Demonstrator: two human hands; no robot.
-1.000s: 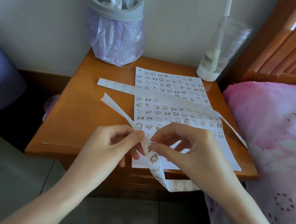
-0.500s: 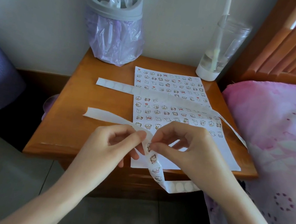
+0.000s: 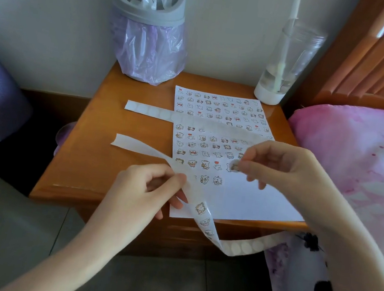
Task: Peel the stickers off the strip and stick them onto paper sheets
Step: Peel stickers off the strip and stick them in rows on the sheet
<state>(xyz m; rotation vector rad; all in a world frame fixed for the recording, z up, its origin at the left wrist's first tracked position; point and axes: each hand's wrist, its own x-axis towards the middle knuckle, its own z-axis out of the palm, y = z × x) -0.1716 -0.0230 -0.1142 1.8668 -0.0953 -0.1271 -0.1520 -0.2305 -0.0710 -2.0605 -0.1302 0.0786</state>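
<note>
A white paper sheet point(image 3: 247, 199) lies on the wooden nightstand point(image 3: 101, 158), filled with rows of small cartoon stickers down to a bare lower part. My left hand point(image 3: 141, 187) pinches a long white sticker strip point(image 3: 202, 210) near the table's front edge; the strip loops down past the edge with a few stickers left on it. My right hand point(image 3: 279, 164) holds one peeled round sticker point(image 3: 234, 166) between thumb and forefinger, just above the sheet's lowest full row.
A grey bin with a purple bag point(image 3: 148, 39) stands at the back left, a clear plastic cup with a straw point(image 3: 284, 67) at the back right. An emptied strip part point(image 3: 151, 110) lies across the sheet. A pink-covered bed point(image 3: 359, 162) borders the right.
My right hand has pulled a sticker off the strip and moved up and right over the sheet. The left hand stays on the strip, whose free end has dropped lower.
</note>
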